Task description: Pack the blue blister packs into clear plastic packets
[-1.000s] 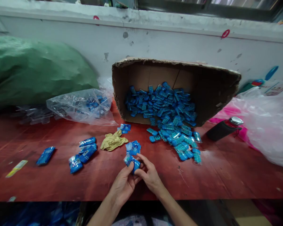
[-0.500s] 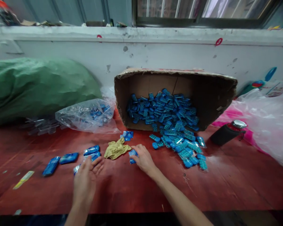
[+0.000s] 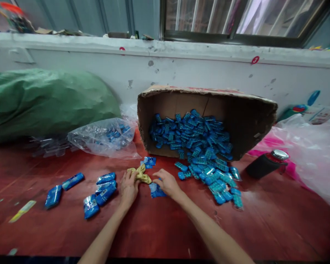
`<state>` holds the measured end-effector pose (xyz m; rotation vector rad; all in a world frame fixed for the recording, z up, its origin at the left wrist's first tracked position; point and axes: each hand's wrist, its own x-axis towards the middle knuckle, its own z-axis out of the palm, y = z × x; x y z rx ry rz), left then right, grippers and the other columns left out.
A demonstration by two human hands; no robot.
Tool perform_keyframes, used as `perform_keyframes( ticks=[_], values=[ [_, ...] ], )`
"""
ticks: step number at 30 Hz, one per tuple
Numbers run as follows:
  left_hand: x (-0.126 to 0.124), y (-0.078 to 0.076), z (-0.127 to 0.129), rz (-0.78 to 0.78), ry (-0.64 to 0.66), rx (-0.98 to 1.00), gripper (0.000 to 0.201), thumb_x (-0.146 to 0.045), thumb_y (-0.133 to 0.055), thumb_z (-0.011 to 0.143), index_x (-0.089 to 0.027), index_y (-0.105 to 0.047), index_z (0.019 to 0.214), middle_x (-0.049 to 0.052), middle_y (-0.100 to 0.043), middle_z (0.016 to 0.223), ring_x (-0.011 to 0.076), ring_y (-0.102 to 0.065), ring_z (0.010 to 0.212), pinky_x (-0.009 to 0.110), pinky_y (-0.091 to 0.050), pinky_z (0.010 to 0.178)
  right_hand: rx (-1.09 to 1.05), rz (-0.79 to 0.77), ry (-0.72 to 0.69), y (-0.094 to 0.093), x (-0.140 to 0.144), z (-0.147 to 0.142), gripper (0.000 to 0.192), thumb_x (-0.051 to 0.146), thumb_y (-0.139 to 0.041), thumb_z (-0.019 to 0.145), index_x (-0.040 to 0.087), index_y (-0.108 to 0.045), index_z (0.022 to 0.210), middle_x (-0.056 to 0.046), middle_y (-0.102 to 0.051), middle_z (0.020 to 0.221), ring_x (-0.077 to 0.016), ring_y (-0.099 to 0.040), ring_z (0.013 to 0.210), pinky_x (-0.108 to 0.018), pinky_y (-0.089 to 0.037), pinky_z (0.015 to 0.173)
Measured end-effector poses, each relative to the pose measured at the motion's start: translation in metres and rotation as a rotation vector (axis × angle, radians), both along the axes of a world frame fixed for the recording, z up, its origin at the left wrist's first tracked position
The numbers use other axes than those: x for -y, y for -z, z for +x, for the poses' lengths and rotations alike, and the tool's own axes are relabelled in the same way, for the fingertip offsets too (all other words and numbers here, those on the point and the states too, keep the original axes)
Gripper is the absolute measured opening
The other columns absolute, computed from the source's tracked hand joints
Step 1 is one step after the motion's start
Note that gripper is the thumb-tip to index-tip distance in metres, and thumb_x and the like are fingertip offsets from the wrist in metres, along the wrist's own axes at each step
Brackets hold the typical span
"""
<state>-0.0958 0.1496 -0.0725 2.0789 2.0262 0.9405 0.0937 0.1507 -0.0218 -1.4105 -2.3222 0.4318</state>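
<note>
My left hand (image 3: 129, 187) is on a crumpled yellow cloth (image 3: 143, 178), its fingers closed over the cloth's left end. My right hand (image 3: 168, 183) has its thumb and fingers pinched together at a small blue printed packet (image 3: 156, 190), which looks flat and lies partly under the hand. The pinch itself is partly hidden by the fingers. Just behind the cloth lie more flat blue packets (image 3: 149, 161). Left of my left hand sits a group of filled blue packets (image 3: 106, 193), with two more blue packets (image 3: 54, 196) farther left.
A cardboard box (image 3: 242, 124) on its side spills many blue, clear-wrapped pieces (image 3: 192, 135) onto the red table (image 3: 159, 231). A black bottle (image 3: 264, 165) leans at right beside clear plastic (image 3: 316, 154). At left are a green sack (image 3: 52, 102) and a clear bag (image 3: 85, 137).
My left hand has moved right, from the group of filled packets onto the yellow cloth. My right hand stays by the flat blue packet, of which more now shows.
</note>
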Motion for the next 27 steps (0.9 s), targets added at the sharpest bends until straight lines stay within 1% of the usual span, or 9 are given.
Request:
perform_keyframes(
  ticks=[5, 8, 10, 14, 17, 20, 22, 24, 27],
  values=[
    [0.001, -0.001, -0.003, 0.014, 0.008, 0.043, 0.029, -0.023, -0.043, 0.076, -0.018, -0.056, 0.102, 0.013, -0.049, 0.122, 0.0284, -0.033, 0.121, 0.045, -0.025, 0.099, 0.072, 0.006, 0.049, 0.015, 0.029, 0.025, 0.014, 0.029, -0.053, 0.081, 0.024, -0.065, 0.086, -0.004, -0.058, 0.087, -0.0181, -0.050, 0.080, -0.026, -0.036, 0.069],
    [0.018, -0.013, 0.009, 0.081, -0.067, 0.149, 0.032, -0.026, -0.045, 0.076, -0.018, -0.054, 0.105, 0.013, -0.046, 0.124, 0.0307, -0.027, 0.124, 0.048, -0.021, 0.100, 0.077, 0.027, 0.101, 0.025, 0.039, 0.020, 0.018, 0.025, -0.048, 0.084, 0.024, -0.065, 0.081, -0.005, -0.057, 0.084, -0.0186, -0.048, 0.080, -0.027, -0.035, 0.068],
    [0.038, -0.022, 0.022, 0.101, -0.091, 0.314, 0.034, -0.028, -0.047, 0.075, -0.019, -0.052, 0.107, 0.013, -0.046, 0.124, 0.0296, -0.032, 0.121, 0.045, -0.024, 0.099, 0.066, 0.039, 0.127, 0.026, 0.042, 0.018, 0.019, 0.026, -0.046, 0.085, 0.024, -0.065, 0.082, -0.006, -0.057, 0.082, -0.0189, -0.047, 0.079, -0.028, -0.035, 0.067],
    [0.075, -0.034, 0.053, -0.168, -0.180, 0.926, 0.045, -0.035, -0.062, 0.066, -0.020, -0.050, 0.106, 0.010, -0.060, 0.100, 0.0215, -0.058, 0.085, 0.033, -0.046, 0.071, 0.009, 0.067, 0.145, 0.015, 0.053, 0.020, 0.021, 0.027, -0.044, 0.086, 0.025, -0.065, 0.088, -0.006, -0.057, 0.082, -0.0191, -0.047, 0.079, -0.029, -0.034, 0.069],
    [0.088, -0.036, 0.070, -0.442, -0.173, 1.317, 0.048, -0.035, -0.068, 0.058, -0.016, -0.054, 0.100, 0.006, -0.063, 0.081, 0.0123, -0.058, 0.058, 0.022, -0.041, 0.049, -0.116, 0.084, 0.129, 0.004, 0.069, 0.019, 0.022, 0.025, -0.044, 0.086, 0.025, -0.065, 0.091, -0.007, -0.058, 0.083, -0.0193, -0.047, 0.079, -0.030, -0.035, 0.070],
    [0.088, -0.038, 0.077, -0.567, -0.113, 1.460, 0.036, -0.035, -0.069, 0.057, -0.013, -0.060, 0.085, 0.003, -0.064, 0.069, 0.0100, -0.056, 0.055, 0.018, -0.037, 0.046, -0.286, 0.054, 0.117, -0.002, 0.082, 0.014, 0.021, 0.024, -0.046, 0.084, 0.027, -0.064, 0.094, -0.006, -0.058, 0.086, -0.0201, -0.048, 0.081, -0.032, -0.037, 0.074],
    [0.087, -0.039, 0.078, -0.582, -0.102, 1.519, 0.030, -0.034, -0.069, 0.058, -0.013, -0.062, 0.078, 0.002, -0.064, 0.063, 0.0103, -0.057, 0.055, 0.018, -0.037, 0.048, -0.480, -0.004, 0.180, 0.000, 0.084, 0.010, 0.025, 0.022, -0.052, 0.079, 0.027, -0.060, 0.102, -0.006, -0.057, 0.095, -0.0200, -0.048, 0.085, -0.033, -0.037, 0.077],
    [0.086, -0.039, 0.078, -0.577, -0.098, 1.570, 0.027, -0.033, -0.069, 0.058, -0.013, -0.063, 0.076, 0.002, -0.064, 0.060, 0.0102, -0.056, 0.054, 0.019, -0.037, 0.048, -0.720, -0.172, 0.251, 0.005, 0.081, 0.007, 0.027, 0.023, -0.057, 0.073, 0.022, -0.060, 0.100, -0.004, -0.057, 0.092, -0.0181, -0.050, 0.081, -0.030, -0.040, 0.074],
    [0.085, -0.038, 0.079, -0.525, -0.115, 1.593, 0.025, -0.030, -0.071, 0.055, -0.012, -0.063, 0.071, 0.002, -0.064, 0.057, 0.0091, -0.054, 0.050, 0.018, -0.035, 0.046, -0.935, -0.450, 0.265, 0.014, 0.073, 0.003, 0.013, 0.027, -0.056, 0.071, 0.016, -0.061, 0.068, 0.002, -0.054, 0.061, -0.0120, -0.047, 0.057, -0.023, -0.039, 0.056]
  ],
)
